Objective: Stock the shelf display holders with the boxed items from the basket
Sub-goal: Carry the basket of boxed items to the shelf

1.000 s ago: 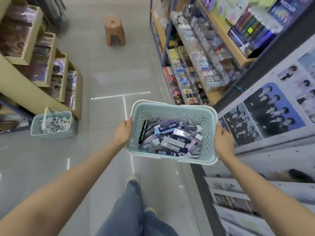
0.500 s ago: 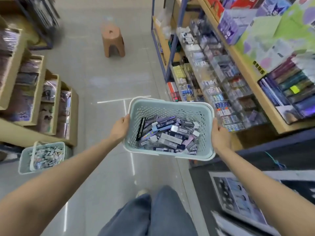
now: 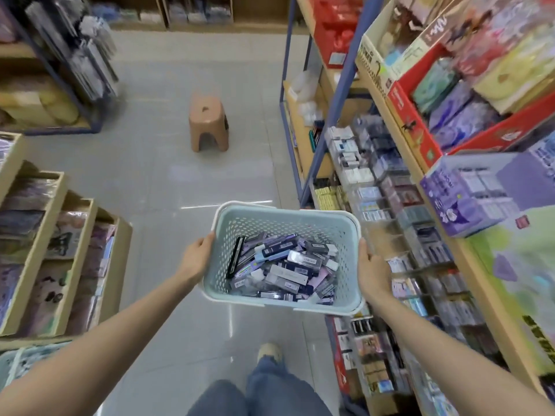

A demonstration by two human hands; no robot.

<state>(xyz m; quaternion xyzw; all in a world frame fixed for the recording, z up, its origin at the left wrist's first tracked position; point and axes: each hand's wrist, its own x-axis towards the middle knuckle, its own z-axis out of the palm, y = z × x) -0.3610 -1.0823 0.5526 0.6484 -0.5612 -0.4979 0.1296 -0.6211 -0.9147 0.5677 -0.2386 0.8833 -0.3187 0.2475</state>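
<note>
Left hand (image 3: 196,257): is gripping the left wall of the basket (image 3: 285,211), thumb hooking over the rim, fingers clamping the outside and mostly hidden.
Right hand (image 3: 372,273): is clamping the opposite wall the same way, thumb lying along the rim, fingers curling out of sight below it.
Basket: is being carried level in front of the body, over the aisle floor (image 3: 150,175) and just beside the right-hand shelf (image 3: 477,280). It is pale green moulded plastic, a rounded rectangle with walls pierced by rows of small holes and a thick rolled rim.
Boxed items (image 3: 285,267): are lying in a loose heap on the basket's bottom. They are slim oblong cartons, glossy, in lilac, navy, white and black, crossing at all angles.
Display holders (image 3: 387,202): are stepping down the shelf in tiers. They are clear rigid plastic compartments, many showing small packs, with the detail blurred.
Step in hand: the person seems to be bringing the stock to the holders; nothing is being taken out yet.
Doing it well: a level basket is what stops the slick cartons sliding. It likely needs resting near the holders so that one hand is freed. Each carton then needs matching to its compartment.
Risk: the dividers look thin and crowded, so a swinging basket corner could knock packs loose.
Around: a brown plastic stool (image 3: 207,127) is standing well ahead on the glossy grey tiles, and stepped wooden racks (image 3: 60,235) of wrapped goods are lining the left.
</note>
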